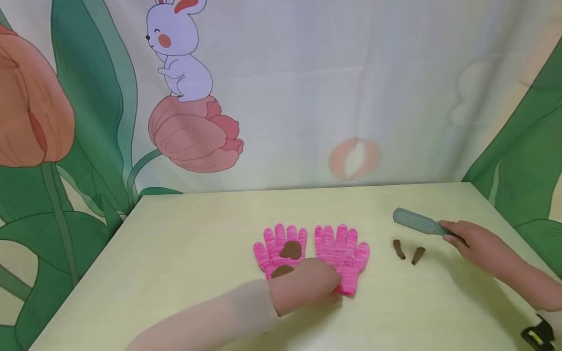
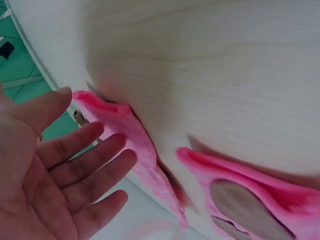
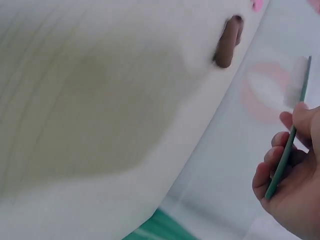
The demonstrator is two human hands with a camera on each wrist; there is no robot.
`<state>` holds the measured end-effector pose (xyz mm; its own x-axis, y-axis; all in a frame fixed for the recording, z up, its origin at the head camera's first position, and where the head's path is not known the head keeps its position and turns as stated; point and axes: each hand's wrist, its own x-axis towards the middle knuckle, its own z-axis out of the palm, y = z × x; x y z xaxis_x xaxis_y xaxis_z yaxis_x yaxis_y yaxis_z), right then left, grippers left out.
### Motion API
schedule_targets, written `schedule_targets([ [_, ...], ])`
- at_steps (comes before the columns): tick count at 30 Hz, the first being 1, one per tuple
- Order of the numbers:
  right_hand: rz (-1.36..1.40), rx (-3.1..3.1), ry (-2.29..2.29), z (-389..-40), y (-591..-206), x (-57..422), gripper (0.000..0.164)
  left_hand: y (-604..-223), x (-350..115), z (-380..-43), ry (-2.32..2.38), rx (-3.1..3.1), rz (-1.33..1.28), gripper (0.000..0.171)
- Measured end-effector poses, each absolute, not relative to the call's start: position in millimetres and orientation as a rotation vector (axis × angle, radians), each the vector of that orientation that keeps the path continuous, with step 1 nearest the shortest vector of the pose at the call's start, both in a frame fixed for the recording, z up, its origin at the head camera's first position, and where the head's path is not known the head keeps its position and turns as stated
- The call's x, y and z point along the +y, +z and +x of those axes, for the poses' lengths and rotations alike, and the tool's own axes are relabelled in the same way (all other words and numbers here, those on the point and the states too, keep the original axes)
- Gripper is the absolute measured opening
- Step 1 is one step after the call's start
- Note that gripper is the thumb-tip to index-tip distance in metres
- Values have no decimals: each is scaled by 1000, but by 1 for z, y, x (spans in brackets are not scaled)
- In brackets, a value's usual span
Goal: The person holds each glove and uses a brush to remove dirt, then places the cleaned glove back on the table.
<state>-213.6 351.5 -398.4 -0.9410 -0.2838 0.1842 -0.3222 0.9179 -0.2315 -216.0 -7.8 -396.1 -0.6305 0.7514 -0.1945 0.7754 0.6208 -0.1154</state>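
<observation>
Two pink knitted gloves lie side by side on the table, fingers toward the back. The left glove [image 1: 271, 251] bears brown patches [image 1: 291, 250]; the right glove [image 1: 344, 251] shows plain pink. Over their cuffs reaches my left hand [image 1: 309, 282], hiding part of both. In the left wrist view its fingers [image 2: 95, 172] are extended and relaxed, holding nothing, close by a glove cuff [image 2: 107, 112]. Raised over the table's right side, my right hand [image 1: 470, 239] grips the handle of a flat green brush [image 1: 419, 222] with a dotted face. The right wrist view shows it edge-on [image 3: 285, 160].
Two small brown rolled pieces [image 1: 398, 249] lie on the table between the right glove and my right hand. The pale table [image 1: 175, 234] ends at a hanging cloth [image 1: 285, 122] printed with a rabbit and tulips.
</observation>
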Motion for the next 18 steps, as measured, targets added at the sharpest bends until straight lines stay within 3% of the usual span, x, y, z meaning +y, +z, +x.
schedule_targets([
  [6,495,-2949,391,-218,-399,315,33,-403,14,-218,-440,2770,1502,11],
  [13,590,-2955,480,-231,-399,272,19,-405,23,-218,-522,2810,1435,15],
  [18,584,-2946,523,-233,-406,254,29,-400,17,-222,-213,2816,1303,25],
])
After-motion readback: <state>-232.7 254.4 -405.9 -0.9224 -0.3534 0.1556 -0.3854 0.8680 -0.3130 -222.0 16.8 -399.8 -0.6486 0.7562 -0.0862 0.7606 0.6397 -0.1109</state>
